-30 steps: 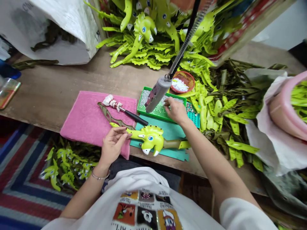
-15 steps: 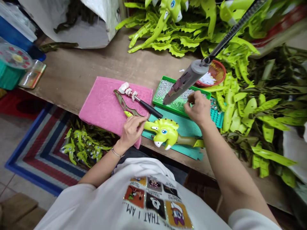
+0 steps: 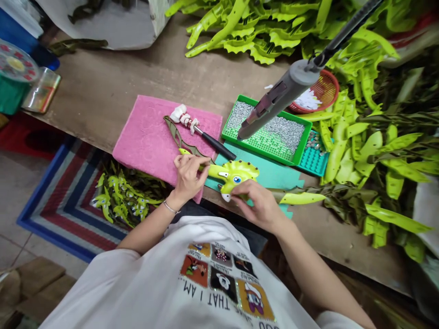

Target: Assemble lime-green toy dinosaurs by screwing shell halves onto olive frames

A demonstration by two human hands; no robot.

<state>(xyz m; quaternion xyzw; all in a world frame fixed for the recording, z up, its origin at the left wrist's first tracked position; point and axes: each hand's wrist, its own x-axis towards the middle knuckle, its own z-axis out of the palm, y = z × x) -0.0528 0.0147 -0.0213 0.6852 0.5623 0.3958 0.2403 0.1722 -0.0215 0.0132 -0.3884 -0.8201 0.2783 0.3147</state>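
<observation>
A lime-green toy dinosaur (image 3: 248,170), with blue eyes and dark bumps along its frill, lies across the teal mat (image 3: 291,178) and the bench edge. My left hand (image 3: 190,178) is closed around its narrow green part on the left. At the dinosaur's white-tipped mouth, my right hand (image 3: 259,205) is pinched, its fingertips touching or very near the head; whatever they hold is too small to make out. Above the green tray (image 3: 264,157) of small metal pieces hangs a grey powered screwdriver (image 3: 281,98), touched by neither hand.
A black-handled tool (image 3: 217,145) with a white-wrapped end lies on the pink towel (image 3: 144,132), beside a brown-green plastic piece (image 3: 176,135). Behind the tray stand a red basket (image 3: 331,93) of white pieces and heaps of green parts (image 3: 240,41). Finished-looking heads (image 3: 120,196) lie below left.
My right hand has moved from the green tray down and left to the dinosaur's mouth. My left hand keeps its hold. The camera view has shifted slightly.
</observation>
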